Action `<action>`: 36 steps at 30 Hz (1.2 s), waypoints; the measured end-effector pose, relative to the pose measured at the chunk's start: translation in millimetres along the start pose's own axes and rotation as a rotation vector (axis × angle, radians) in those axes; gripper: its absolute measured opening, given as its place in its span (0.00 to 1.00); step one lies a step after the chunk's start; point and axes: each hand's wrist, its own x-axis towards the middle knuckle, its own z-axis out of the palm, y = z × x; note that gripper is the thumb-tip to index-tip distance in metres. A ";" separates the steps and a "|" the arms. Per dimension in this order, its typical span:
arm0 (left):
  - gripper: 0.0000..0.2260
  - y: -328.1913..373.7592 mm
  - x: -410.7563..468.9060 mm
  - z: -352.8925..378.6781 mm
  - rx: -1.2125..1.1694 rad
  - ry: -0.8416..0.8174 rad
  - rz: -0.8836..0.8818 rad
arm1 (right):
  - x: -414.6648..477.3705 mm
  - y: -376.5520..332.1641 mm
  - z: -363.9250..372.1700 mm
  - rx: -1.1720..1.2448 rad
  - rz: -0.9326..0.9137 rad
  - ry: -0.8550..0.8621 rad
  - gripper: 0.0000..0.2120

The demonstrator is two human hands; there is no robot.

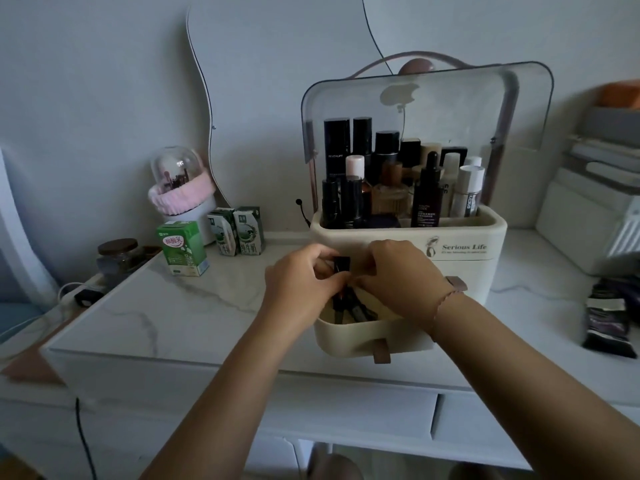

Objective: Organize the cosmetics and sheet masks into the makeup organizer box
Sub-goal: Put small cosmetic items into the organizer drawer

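Note:
A cream makeup organizer box stands on the marble table, its clear lid raised. Several bottles fill its top compartment. Its lower drawer is pulled out toward me and holds several dark slim cosmetics. Both hands meet above the drawer. My left hand pinches a small black lipstick-like tube, and my right hand touches the same tube from the right side. A stack of dark sheet masks lies on the table at the right.
Three green milk cartons stand left of the box, with a domed brush holder and a dark jar behind them. A wavy mirror leans on the wall. White storage boxes sit at the right. A table drawer front lies below.

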 end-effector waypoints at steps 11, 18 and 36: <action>0.44 -30.1 -49.9 -0.2 -0.297 -0.050 -0.003 | -94.4 49.3 9.7 0.617 0.004 0.263 0.26; 0.35 -56.1 -56.1 24.7 -0.322 0.000 -0.063 | -89.3 51.2 50.1 0.744 0.123 0.315 0.19; 0.26 -51.9 -9.2 70.6 -0.261 0.420 -0.028 | -39.1 52.9 83.8 0.663 0.421 0.446 0.14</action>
